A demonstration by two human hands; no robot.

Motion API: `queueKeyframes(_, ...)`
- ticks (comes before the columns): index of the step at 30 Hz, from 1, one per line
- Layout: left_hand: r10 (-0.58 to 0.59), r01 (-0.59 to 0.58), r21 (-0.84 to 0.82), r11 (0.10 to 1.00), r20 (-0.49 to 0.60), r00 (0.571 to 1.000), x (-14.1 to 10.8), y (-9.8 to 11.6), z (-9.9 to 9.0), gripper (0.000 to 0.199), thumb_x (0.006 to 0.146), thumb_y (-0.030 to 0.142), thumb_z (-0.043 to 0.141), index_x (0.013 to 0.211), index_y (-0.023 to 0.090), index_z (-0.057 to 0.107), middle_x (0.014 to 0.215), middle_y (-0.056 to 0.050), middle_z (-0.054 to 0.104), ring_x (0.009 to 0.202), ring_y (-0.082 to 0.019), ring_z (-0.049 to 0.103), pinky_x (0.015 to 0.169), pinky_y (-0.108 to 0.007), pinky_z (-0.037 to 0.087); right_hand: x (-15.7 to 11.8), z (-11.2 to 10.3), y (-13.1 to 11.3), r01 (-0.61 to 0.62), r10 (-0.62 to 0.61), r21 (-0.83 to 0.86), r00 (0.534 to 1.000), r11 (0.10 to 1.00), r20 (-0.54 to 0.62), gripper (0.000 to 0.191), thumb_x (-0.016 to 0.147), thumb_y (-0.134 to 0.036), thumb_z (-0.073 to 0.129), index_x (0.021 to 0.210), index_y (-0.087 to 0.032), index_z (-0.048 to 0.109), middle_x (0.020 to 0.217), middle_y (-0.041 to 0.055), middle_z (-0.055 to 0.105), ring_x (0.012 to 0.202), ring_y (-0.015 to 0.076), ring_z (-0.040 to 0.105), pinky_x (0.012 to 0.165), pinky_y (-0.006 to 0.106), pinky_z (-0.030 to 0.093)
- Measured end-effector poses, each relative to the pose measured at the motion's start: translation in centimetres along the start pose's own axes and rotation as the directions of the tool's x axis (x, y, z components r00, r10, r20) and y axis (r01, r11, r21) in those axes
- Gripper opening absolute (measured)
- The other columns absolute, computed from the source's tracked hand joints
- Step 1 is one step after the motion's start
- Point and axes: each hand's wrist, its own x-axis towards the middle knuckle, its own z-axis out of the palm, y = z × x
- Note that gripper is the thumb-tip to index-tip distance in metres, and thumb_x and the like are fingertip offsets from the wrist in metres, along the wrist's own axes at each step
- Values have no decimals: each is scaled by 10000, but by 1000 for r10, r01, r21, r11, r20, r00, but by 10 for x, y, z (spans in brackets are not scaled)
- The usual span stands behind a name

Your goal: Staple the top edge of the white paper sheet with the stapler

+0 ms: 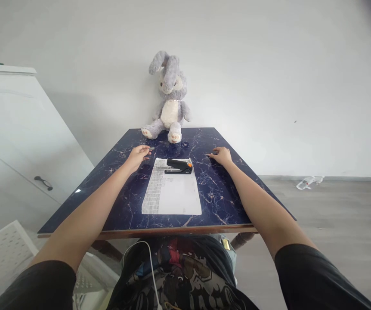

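Note:
My left hand is above the table's left side, its thumb and fingers closed on a small grey strip of staples. A black stapler with an orange piece at its right end lies on the top part of the paper. Its jaws point left, with a silver metal part showing there. The paper is partly printed along its left side and mostly white elsewhere. My right hand rests on the table to the right of the stapler, fingers apart and holding nothing.
A grey plush rabbit sits at the back of the dark blue marbled table, against the wall. A white cabinet stands to the left, and a white perforated chair is at the lower left. A white cable hangs over my shirt.

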Motion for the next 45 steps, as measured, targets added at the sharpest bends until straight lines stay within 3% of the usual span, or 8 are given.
queueKeyframes(3, -51, 54, -250, 967, 17, 999, 1, 7, -2, 151, 866, 193, 780, 985, 163, 693, 1150, -120, 752, 925, -177, 707, 764, -301, 558, 0, -1, -3, -53, 53, 1, 998, 999, 16, 526, 806, -513, 825, 1224, -197, 786, 1096, 134, 745, 1114, 319, 637, 1028, 452, 505)
queueKeyframes(7, -51, 52, -441, 896, 14, 999, 5, 15, -9, 100, 895, 150, 712, 992, 169, 697, 1161, -101, 755, 976, -164, 714, 829, -311, 565, -1, -1, -4, -50, 50, 2, 999, 999, 16, 518, 802, -514, 823, 1211, -199, 787, 1092, 135, 738, 1124, 323, 620, 1030, 456, 500)
queueKeyframes(15, -17, 32, -480, 877, 36, 999, 8, 17, -19, 50, 943, 231, 684, 952, 182, 692, 1144, -96, 758, 1032, -180, 706, 890, -330, 570, -2, -2, -6, -52, 51, 26, 998, 998, 28, 482, 799, -504, 833, 1178, -208, 800, 1064, 130, 740, 1103, 319, 633, 1010, 448, 507)
queueKeyframes(23, 6, 21, -482, 876, 55, 998, 4, 19, -15, 77, 961, 259, 708, 935, 189, 692, 1028, -66, 740, 986, -184, 711, 783, -300, 567, -5, -6, -12, -62, 61, 11, 997, 998, 45, 455, 817, -502, 825, 1171, -220, 796, 1109, 127, 756, 1190, 359, 604, 1018, 482, 515)
queueKeyframes(27, 13, 15, -411, 911, 65, 998, -1, 21, -7, 88, 952, 259, 738, 974, 182, 702, 915, -38, 708, 847, -170, 724, 814, -353, 610, -6, -8, -14, -63, 62, 19, 997, 998, 55, 444, 810, -499, 827, 1157, -224, 797, 1100, 125, 763, 1213, 378, 598, 1021, 500, 517)
queueKeyframes(32, 55, -38, -221, 975, 74, 996, -5, 18, -1, 237, 898, 348, 824, 1026, 180, 716, 931, -50, 710, 681, -119, 690, 583, -218, 555, -7, -9, -14, -66, 64, 22, 996, 998, 60, 435, 804, -495, 830, 1142, -222, 796, 1096, 123, 767, 1210, 374, 599, 1018, 496, 516)
queueKeyframes(39, 123, -120, -24, 992, 231, 965, -12, 14, 6, 435, 756, 422, 932, 1058, 151, 775, 980, -110, 751, 752, -184, 742, 667, -294, 635, -7, -10, -15, -57, 56, 17, 996, 998, 69, 412, 815, -480, 817, 1137, -224, 801, 1079, 115, 775, 1202, 373, 610, 1018, 492, 516)
queueKeyframes(45, 140, -210, 149, 966, 378, 915, -20, 17, 15, 464, 752, 458, 917, 1081, 158, 786, 997, -132, 772, 778, -253, 765, 681, -374, 657, -7, -10, -16, -69, 69, -2, 995, 998, 75, 408, 825, -485, 815, 1143, -230, 800, 1098, 114, 778, 1215, 371, 612, 1015, 489, 522)
